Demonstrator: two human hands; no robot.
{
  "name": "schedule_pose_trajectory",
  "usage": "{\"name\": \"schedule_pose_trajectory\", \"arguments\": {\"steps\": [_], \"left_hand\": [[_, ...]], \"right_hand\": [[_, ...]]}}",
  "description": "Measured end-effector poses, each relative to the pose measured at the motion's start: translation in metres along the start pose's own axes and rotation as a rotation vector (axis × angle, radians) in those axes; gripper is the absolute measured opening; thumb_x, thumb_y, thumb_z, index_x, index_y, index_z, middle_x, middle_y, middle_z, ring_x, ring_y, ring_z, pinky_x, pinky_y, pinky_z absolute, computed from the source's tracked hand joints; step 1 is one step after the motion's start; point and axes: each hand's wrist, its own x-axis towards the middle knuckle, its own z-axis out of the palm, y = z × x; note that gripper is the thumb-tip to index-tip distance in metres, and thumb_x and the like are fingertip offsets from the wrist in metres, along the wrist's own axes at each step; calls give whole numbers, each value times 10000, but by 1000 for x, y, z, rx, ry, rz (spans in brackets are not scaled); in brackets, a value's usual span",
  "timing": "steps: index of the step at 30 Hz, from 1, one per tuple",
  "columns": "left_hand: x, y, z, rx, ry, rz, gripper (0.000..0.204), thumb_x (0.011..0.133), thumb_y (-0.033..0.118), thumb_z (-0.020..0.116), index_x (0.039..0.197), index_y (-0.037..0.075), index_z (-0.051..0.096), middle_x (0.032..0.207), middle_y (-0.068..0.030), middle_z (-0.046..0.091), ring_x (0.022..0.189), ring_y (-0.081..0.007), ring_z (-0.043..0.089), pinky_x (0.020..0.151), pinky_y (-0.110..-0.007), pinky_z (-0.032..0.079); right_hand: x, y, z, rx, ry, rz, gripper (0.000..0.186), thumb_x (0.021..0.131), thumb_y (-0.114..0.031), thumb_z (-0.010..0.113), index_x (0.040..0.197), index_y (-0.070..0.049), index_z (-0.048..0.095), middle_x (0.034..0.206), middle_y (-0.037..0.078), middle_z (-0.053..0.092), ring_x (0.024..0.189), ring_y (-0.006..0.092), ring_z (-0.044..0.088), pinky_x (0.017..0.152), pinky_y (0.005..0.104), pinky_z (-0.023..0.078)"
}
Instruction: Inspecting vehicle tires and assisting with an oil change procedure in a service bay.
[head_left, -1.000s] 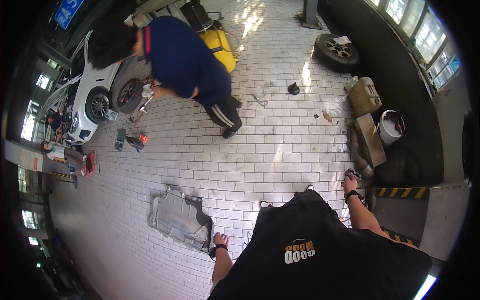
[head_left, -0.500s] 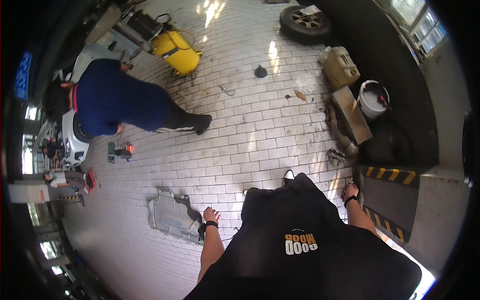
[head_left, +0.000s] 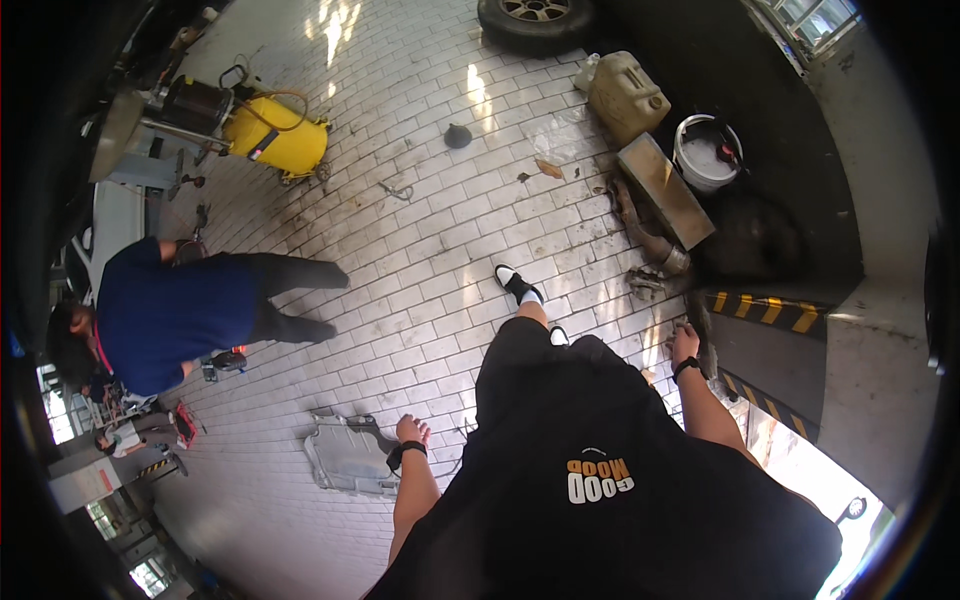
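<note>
My left hand (head_left: 412, 432) hangs beside my body with its fingers loosely bent and apart, holding nothing I can see. In the picture it overlaps the edge of a grey, ribbed flat panel (head_left: 345, 458) lying on the tiles. On my other side hangs my right hand (head_left: 684, 346), its fingers loosely curled and no object visible in them. It is nearest to the yellow-and-black striped wall corner and a dirty metal part (head_left: 645, 285) on the floor. Both wrists carry dark bands. One of my shoes (head_left: 512, 280) is forward on the white tiled floor.
A worker in blue (head_left: 180, 310) bends forward at the left, near a yellow wheeled tank (head_left: 275, 137). A funnel (head_left: 457, 136) stands ahead. Along the right wall are a wheel (head_left: 535, 22), a jerrycan (head_left: 627, 98), a metal box (head_left: 667, 190), a white bucket (head_left: 706, 152) and a pipe (head_left: 645, 235).
My view has moved forward and turned, and one leg has stepped ahead. The worker in blue appears lower in the picture with legs apart. Both my hands still hang at my sides.
</note>
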Motion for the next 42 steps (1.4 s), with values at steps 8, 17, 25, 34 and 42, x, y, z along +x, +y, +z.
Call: {"name": "schedule_pose_trajectory", "arguments": {"steps": [8, 17, 25, 34, 42], "left_hand": [[8, 119, 138, 74, -240, 74, 415, 814, 307, 481, 1192, 165, 389, 1101, -59, 465, 931, -239, 494, 769, -368, 423], [4, 252, 176, 235, -245, 265, 484, 813, 333, 480, 1245, 147, 367, 1146, -61, 456, 970, -223, 504, 795, -356, 416], [-6, 239, 163, 168, -77, 124, 449, 796, 349, 467, 1184, 129, 413, 1113, -28, 469, 892, -186, 518, 661, -301, 437], [-36, 181, 151, 70, 27, -85, 448, 803, 289, 457, 1226, 157, 390, 1112, -51, 462, 869, -197, 521, 681, -329, 431], [-88, 212, 229, 120, -22, 52, 477, 811, 328, 470, 1234, 130, 377, 1172, -49, 455, 944, -207, 516, 711, -303, 426]], "right_hand": [[20, -66, 20, 62, 105, -25, 194, 788, -117, 476, 923, -14, 570, 611, 37, 511, 474, 127, 487, 410, 260, 401], [6, -144, 84, -103, 156, -54, 252, 790, -138, 496, 1001, -26, 579, 809, 90, 601, 614, 161, 589, 545, 267, 478], [50, -136, 122, -204, 94, 81, 247, 789, -142, 495, 990, -28, 584, 836, 90, 606, 623, 167, 598, 547, 278, 490], [126, -238, 211, -167, -50, -65, 242, 822, -142, 476, 1019, -23, 553, 807, 80, 575, 630, 160, 572, 542, 274, 463], [177, -327, 262, -158, -162, -146, 205, 821, -98, 496, 1001, -38, 571, 789, 55, 580, 626, 130, 565, 550, 249, 458]]}}
